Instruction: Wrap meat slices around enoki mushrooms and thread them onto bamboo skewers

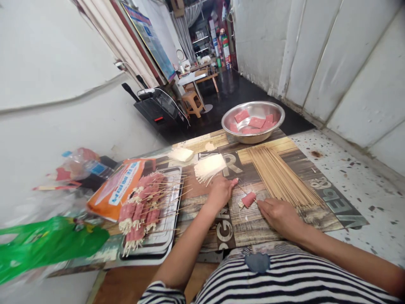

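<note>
On the patterned board (pixel 202 207) lies a pink meat slice rolled around enoki mushrooms (pixel 249 199). A thin bamboo skewer (pixel 241 188) runs along the roll; whether it pierces it I cannot tell. My left hand (pixel 220 192) is closed, its fingertips at the skewer's far end; a small pink bit shows there, too small to name. My right hand (pixel 283 217) pinches the skewer beside the roll's right end, its fingers partly hidden. Just beyond my left hand is a bunch of enoki mushrooms (pixel 210 164). Many loose bamboo skewers (pixel 281 175) lie beyond my right hand.
A metal bowl (pixel 226 126) with pink meat slices stands at the board's far edge. At left, a tray (pixel 172 211) bears skewered meat rolls, beside an orange-and-white packet (pixel 118 181) and a green plastic bag (pixel 50 245). More enoki (pixel 182 154) lies farther back.
</note>
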The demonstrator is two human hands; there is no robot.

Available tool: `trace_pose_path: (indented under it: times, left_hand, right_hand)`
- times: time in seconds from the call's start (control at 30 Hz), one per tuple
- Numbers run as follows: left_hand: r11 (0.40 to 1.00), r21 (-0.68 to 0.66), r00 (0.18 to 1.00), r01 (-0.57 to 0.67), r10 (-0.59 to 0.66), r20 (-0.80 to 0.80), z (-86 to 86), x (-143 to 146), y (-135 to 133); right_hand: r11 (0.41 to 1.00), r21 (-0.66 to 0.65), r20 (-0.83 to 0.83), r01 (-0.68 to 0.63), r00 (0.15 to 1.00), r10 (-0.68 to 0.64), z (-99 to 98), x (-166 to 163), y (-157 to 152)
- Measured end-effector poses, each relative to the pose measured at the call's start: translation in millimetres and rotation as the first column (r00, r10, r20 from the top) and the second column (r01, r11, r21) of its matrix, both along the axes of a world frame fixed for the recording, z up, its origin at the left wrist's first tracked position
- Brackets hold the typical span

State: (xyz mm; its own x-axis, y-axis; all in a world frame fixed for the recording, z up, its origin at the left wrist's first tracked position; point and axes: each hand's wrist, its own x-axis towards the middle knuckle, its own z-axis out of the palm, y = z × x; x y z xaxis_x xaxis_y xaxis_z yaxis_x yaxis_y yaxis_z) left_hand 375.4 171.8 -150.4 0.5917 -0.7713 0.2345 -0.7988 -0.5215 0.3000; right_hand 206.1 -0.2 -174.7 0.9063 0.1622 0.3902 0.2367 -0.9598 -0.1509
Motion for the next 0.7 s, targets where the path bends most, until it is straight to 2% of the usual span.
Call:
trace_pose_path:
  times: [0.43, 0.7]
  left_hand:
    - [0.999, 0.049, 1.0, -0.021, 0.021, 0.0, -1.3, 2.4, -1.9]
    - [0.998, 0.055, 1.0, 0.012, -0.011, -0.018, -4.8, 5.9, -3.4]
  right_hand:
    - [1.0, 0.021, -0.057, 0.011, 0.998, -0.01, 11.5, 6.4, 5.6]
    - [1.0, 0.002, -0.007, 0.002, 1.0, -0.002, 9.7, 12.3, 12.6]
